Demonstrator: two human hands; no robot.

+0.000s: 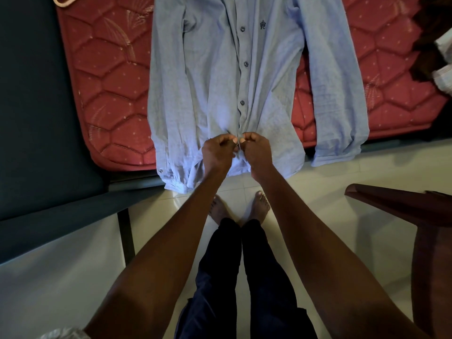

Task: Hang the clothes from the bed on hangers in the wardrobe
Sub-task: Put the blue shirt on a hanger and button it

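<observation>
A light blue long-sleeved shirt (215, 77) lies face up on the red quilted mattress (107, 89), its hem and both cuffs hanging over the bed's near edge. Dark buttons run down its front and several look fastened. My left hand (217, 152) and my right hand (256, 150) meet at the bottom of the button placket, each pinching the shirt's fabric there, fingertips almost touching. A pale pink hanger (64, 1) shows partly at the top left corner of the mattress.
A dark bed frame (36, 118) runs along the left and near side of the mattress. More dark and pale clothes (433, 45) lie at the right edge. A dark wooden piece of furniture (403, 209) stands at the right. My bare feet stand on the pale tiled floor (318, 172).
</observation>
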